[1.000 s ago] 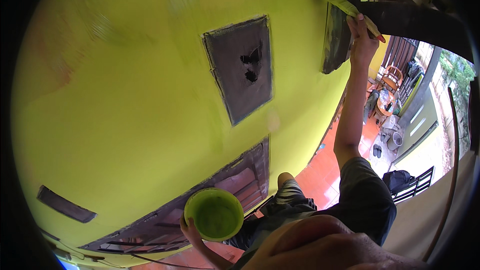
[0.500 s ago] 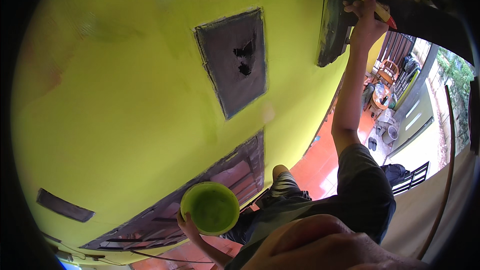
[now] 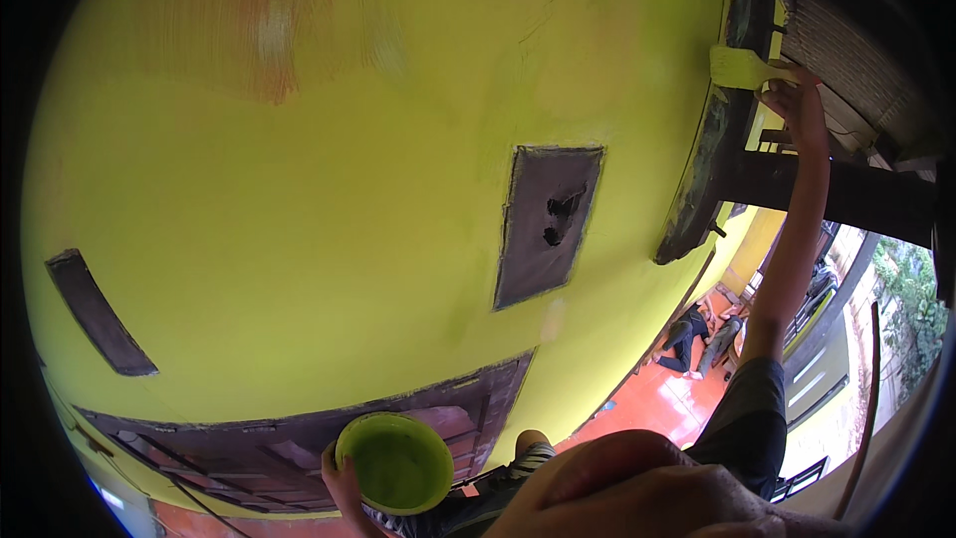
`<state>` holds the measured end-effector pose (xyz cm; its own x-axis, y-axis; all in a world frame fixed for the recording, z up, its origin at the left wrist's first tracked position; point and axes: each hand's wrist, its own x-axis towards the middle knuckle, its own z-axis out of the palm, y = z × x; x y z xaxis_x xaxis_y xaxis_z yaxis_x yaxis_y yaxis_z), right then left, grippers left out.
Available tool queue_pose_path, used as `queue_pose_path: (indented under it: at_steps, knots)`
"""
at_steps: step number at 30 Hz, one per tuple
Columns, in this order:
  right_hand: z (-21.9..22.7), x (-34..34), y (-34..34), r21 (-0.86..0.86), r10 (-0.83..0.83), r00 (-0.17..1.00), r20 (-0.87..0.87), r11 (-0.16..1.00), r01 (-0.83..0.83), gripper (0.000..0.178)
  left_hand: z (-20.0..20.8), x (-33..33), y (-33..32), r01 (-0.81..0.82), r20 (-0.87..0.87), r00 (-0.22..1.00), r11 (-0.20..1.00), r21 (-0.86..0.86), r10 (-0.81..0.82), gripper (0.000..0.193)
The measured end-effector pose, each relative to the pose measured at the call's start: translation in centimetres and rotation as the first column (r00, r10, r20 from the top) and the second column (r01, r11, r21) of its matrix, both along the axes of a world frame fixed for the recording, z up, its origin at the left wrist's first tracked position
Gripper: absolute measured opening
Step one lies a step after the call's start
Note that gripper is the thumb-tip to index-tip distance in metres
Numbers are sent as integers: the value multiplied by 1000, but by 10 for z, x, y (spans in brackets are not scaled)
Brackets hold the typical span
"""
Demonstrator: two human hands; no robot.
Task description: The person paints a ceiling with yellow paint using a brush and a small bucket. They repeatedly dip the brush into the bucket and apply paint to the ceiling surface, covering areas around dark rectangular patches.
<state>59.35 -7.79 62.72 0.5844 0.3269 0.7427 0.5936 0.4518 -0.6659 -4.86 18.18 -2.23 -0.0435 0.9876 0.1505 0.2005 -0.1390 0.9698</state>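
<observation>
Raised high at the upper right, my right hand [image 3: 794,98] grips a paintbrush [image 3: 737,69] whose bristles and ferrule are coated in yellow-green paint. Its bristle end meets the edge of the yellow-green wall [image 3: 329,239], beside a dark wooden beam [image 3: 709,164]. Low in front of me, my left hand [image 3: 342,478] holds the rim of a round yellow-green tub [image 3: 395,463], fingers outside and thumb over the edge. Paint coats the inside of the tub. Orange streaks show through thin paint on an upper patch of the wall.
A dark panel with a torn hole [image 3: 550,229] is set in the wall. Below it runs a dark-framed window [image 3: 299,443]; a narrow dark strip [image 3: 100,314] is at left. A dark crossbeam [image 3: 846,189] juts out at right. Far below, people sit on the orange tiled floor [image 3: 652,403].
My view has turned upward and left, showing more upper wall. The brush now lies at the wall's edge by the beam, more level than before. The tub stays in my left hand.
</observation>
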Motion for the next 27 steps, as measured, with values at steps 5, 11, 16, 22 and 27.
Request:
queue_pose_path:
  at_steps: [5,11,16,22,27]
  knots:
    - [24,1,-19,16,38,993,111,999,-40,37,5,2,2,14,34,999,1000,-9,-13,37]
    - [48,7,-25,-371,-132,935,329,893,256,39,2,3,1,-5,32,999,1000,-5,5,38]
    - [96,36,-32,-293,-77,902,425,931,217,37,-31,-3,13,24,40,999,998,55,-26,38]
    - [119,31,-31,-319,-117,925,362,917,241,46,-46,-13,16,33,-8,999,996,-79,-33,51]
    - [110,19,-8,-8,-544,698,466,787,617,45,-35,-9,9,7,37,999,999,-46,-5,46]
